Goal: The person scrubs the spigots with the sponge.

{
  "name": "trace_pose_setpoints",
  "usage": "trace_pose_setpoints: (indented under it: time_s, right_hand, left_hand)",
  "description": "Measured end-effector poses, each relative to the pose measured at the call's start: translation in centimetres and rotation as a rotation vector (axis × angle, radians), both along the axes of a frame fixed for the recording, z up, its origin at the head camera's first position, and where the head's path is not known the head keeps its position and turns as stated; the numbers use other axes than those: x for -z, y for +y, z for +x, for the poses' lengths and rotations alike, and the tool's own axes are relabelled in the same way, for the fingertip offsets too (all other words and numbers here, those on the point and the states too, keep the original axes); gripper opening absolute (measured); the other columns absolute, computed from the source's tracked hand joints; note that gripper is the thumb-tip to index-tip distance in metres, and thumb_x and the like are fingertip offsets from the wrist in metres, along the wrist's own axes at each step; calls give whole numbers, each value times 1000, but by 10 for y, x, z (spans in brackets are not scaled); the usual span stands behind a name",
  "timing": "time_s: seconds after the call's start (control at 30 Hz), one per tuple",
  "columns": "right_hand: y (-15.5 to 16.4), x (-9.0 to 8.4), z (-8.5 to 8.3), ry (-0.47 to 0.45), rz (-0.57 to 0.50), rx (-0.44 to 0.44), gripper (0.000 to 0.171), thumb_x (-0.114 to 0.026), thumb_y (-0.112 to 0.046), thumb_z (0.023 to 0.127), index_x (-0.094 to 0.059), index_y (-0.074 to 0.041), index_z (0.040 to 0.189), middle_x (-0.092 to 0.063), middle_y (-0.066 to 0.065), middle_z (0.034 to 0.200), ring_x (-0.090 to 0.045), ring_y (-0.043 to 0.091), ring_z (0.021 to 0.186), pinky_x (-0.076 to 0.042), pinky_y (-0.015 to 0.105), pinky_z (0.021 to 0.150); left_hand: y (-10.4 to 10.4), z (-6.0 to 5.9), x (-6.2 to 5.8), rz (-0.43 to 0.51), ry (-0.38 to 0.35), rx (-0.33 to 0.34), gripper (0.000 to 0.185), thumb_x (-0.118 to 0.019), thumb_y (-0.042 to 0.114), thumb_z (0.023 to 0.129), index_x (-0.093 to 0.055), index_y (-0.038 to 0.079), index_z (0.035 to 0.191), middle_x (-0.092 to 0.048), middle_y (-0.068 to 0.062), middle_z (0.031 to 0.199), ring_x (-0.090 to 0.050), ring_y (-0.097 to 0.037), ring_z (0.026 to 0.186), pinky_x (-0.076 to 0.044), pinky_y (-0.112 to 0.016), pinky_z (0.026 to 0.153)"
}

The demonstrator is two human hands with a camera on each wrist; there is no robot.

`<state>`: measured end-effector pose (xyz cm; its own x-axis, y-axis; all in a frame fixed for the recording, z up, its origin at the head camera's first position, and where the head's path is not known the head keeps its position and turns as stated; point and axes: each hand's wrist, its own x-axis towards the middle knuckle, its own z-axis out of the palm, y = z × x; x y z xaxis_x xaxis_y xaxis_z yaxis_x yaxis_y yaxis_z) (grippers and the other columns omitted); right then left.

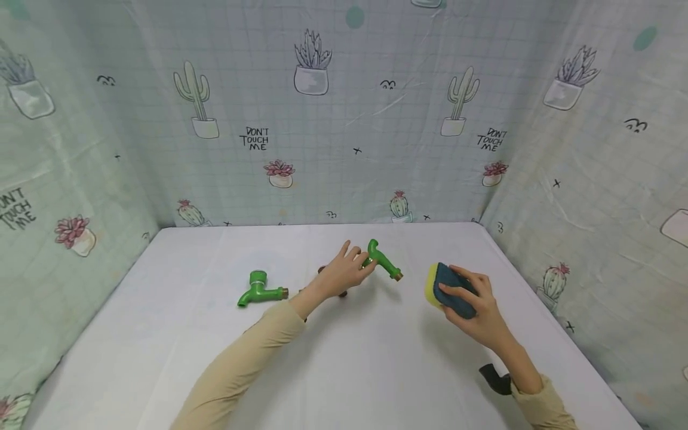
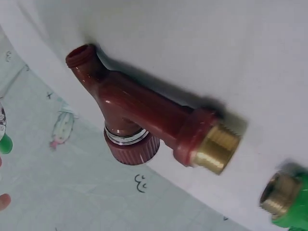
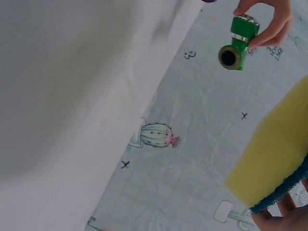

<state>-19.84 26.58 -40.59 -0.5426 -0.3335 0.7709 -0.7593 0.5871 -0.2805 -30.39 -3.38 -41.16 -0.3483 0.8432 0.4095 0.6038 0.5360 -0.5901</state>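
Note:
My left hand (image 1: pixel 341 276) pinches a green tap (image 1: pixel 384 260) with a brass threaded end, held above the back of the table. In the right wrist view this tap (image 3: pixel 239 44) hangs from the fingertips by its knob end. My right hand (image 1: pixel 484 310) grips a sponge (image 1: pixel 455 291), its dark blue scouring side toward the head camera and its yellow foam facing left. Under the left forearm lies a dark red tap (image 2: pixel 139 101) with a brass thread, mostly hidden in the head view. Left of it rests a second green tap (image 1: pixel 259 292).
A black curved pipe piece (image 1: pixel 495 380) lies beside the right wrist, partly covered by the sleeve. The white table (image 1: pixel 371 370) is bordered at the back and sides by a patterned cloth (image 1: pixel 333 173).

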Motion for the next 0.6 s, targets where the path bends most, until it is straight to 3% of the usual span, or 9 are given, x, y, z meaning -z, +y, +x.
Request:
trace_pose_setpoints:
  time_s: [0.17,0.3,0.47,0.6]
  right_hand:
    - [-7,1,-2,4,-14,-38,29,-61,-31,82,-66,-12,102,-47,25,123,-38,29,103,-36,32,82]
    - [-14,5,-4,9,-8,-61,28,-59,-33,83,-66,-14,102,-48,23,123,-38,28,103,-36,30,82]
    - [-32,4,-8,-32,58,-82,29,-67,-24,77,-65,-19,106,-46,19,128,-36,23,106,-39,35,82]
    - [-49,-2,-13,-43,87,-118,29,-64,-29,80,-64,-21,108,-44,18,129,-35,24,108,-41,42,81]
  left_hand:
    - [-23,23,-3,138,-50,78,39,-60,29,84,-53,14,119,-56,-6,105,-55,-20,94,-50,-34,85]
    - [-41,40,-3,361,-213,169,44,-69,18,77,-55,7,117,-55,-11,106,-57,-17,91,-52,-22,77]
    - [-51,61,-4,827,-678,272,46,-70,3,74,-53,-1,117,-53,-16,109,-61,-20,82,-54,-16,67]
    - [-52,73,-11,1144,-1036,242,43,-67,5,77,-54,2,118,-56,-17,110,-60,-22,91,-54,-21,74]
